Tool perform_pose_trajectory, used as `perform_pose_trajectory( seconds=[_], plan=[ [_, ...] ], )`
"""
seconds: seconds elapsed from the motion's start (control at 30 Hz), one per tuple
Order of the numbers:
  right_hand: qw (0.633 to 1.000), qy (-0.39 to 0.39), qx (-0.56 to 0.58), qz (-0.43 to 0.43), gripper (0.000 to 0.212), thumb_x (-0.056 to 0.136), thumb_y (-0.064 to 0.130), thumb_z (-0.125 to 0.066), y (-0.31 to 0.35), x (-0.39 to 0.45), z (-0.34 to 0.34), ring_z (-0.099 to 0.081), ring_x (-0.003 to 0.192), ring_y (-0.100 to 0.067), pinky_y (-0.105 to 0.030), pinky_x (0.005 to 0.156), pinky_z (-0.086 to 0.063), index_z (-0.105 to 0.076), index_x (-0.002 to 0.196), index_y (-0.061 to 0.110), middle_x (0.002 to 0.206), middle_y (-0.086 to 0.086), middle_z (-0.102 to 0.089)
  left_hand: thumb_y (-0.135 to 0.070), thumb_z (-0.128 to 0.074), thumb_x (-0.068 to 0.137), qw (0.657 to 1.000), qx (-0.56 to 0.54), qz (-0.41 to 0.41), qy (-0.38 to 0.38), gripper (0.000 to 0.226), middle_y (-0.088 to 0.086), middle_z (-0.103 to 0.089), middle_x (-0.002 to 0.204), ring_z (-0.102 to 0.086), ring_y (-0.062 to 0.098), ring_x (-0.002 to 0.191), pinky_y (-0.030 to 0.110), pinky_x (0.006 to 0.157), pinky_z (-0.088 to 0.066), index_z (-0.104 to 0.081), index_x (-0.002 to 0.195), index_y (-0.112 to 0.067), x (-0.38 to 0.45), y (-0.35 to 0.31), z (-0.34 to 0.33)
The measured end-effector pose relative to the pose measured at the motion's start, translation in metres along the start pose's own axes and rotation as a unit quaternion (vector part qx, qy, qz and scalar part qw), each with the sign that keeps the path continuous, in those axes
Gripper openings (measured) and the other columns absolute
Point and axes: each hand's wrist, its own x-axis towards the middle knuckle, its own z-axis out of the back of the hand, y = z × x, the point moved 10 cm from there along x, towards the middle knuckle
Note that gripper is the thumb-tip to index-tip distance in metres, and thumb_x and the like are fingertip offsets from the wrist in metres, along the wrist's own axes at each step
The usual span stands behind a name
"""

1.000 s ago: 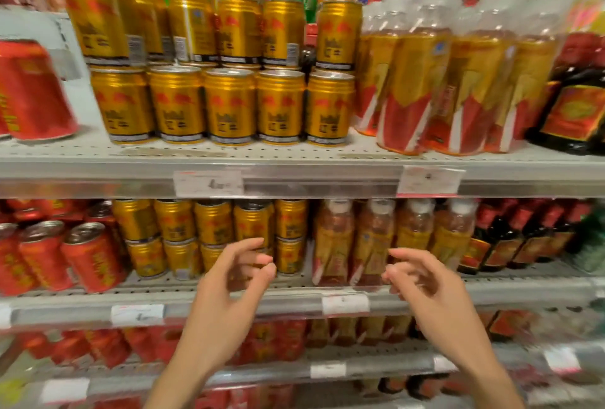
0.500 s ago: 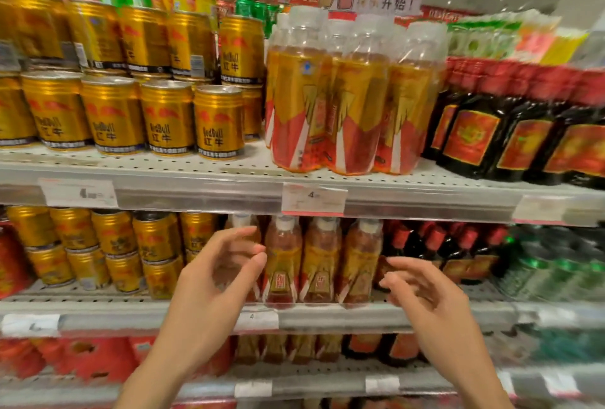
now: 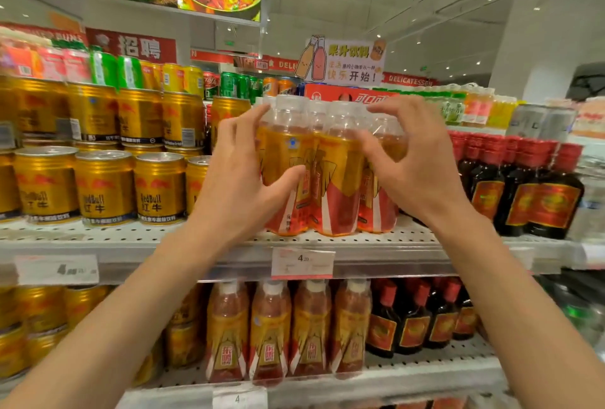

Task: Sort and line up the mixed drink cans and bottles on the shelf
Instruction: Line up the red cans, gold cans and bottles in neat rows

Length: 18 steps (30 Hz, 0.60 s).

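Note:
A cluster of clear bottles with gold and red labels (image 3: 334, 186) stands at the front of the upper shelf (image 3: 386, 245). My left hand (image 3: 242, 176) is raised at the cluster's left side, fingers spread by a bottle neck and thumb across a label. My right hand (image 3: 412, 173) curls over the right side, fingertips near the white caps. Neither hand clearly grips a bottle. Gold cans (image 3: 104, 189) are stacked two high to the left. Dark bottles with red caps (image 3: 543, 199) stand to the right.
The lower shelf holds more gold cans (image 3: 39, 327), the same gold-red bottles (image 3: 271, 330) and dark bottles (image 3: 415, 320). A price tag (image 3: 302, 263) hangs on the shelf edge. Mixed cans (image 3: 229, 84) and a paper sign (image 3: 343, 60) are behind the top row.
Both hands rose from in front of the lower shelf to the gold-red bottles on the upper shelf. The view tilted upward and moved closer.

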Motion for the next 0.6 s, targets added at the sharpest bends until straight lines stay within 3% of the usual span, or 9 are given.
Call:
perform_pose_trajectory(
  seconds=[0.07,0.17,0.37,0.5,0.6],
  plan=[
    [0.998,0.041,-0.043,0.025,0.052,0.094,0.05,-0.057,0.005,0.023,-0.022,-0.05,0.121,-0.018,-0.034,0.107,-0.036,-0.057,0.133,0.016,0.129,-0.002,-0.059,-0.054,-0.074,0.082,0.999,0.025,-0.009,0.028,0.095,0.006,-0.036,0.145,-0.05,0.02,0.126,0.045,0.103,-0.052,-0.017,0.155,-0.034,0.02,-0.002,-0.007],
    [0.983,0.133,-0.125,0.033,0.066,0.093,0.067,-0.045,0.0,0.036,-0.05,-0.05,0.127,-0.02,-0.045,0.116,-0.026,-0.049,0.141,0.022,0.135,-0.001,-0.057,-0.058,-0.076,0.078,0.997,0.042,-0.009,0.07,0.099,0.008,-0.041,0.141,-0.053,0.022,0.123,0.041,0.104,-0.049,-0.016,0.154,-0.038,0.037,-0.001,-0.017],
    [0.982,0.145,-0.105,0.053,0.062,0.093,0.065,-0.05,-0.006,0.039,-0.054,-0.051,0.129,-0.017,-0.05,0.124,-0.014,-0.05,0.139,0.023,0.132,0.002,-0.059,-0.049,-0.079,0.078,0.994,0.01,-0.015,0.105,0.095,-0.001,-0.05,0.131,-0.056,0.016,0.115,0.043,0.094,-0.057,-0.02,0.153,-0.041,0.046,0.007,-0.013],
    [0.984,0.145,-0.084,0.058,0.06,0.093,0.062,-0.053,-0.007,0.038,-0.053,-0.052,0.127,-0.016,-0.046,0.125,-0.007,-0.051,0.138,0.023,0.13,0.002,-0.061,-0.043,-0.078,0.083,0.99,-0.01,-0.011,0.137,0.093,-0.009,-0.049,0.135,-0.053,0.01,0.121,0.023,0.084,-0.054,-0.019,0.155,-0.043,0.048,0.014,-0.012],
    [0.986,0.14,-0.07,0.066,0.059,0.093,0.061,-0.053,-0.008,0.038,-0.053,-0.052,0.127,-0.015,-0.043,0.124,-0.004,-0.05,0.138,0.023,0.131,0.003,-0.061,-0.042,-0.075,0.085,0.99,-0.018,-0.003,0.139,0.092,-0.015,-0.049,0.134,-0.052,0.006,0.12,0.016,0.079,-0.049,-0.017,0.156,-0.045,0.046,0.019,-0.009]
  ],
)
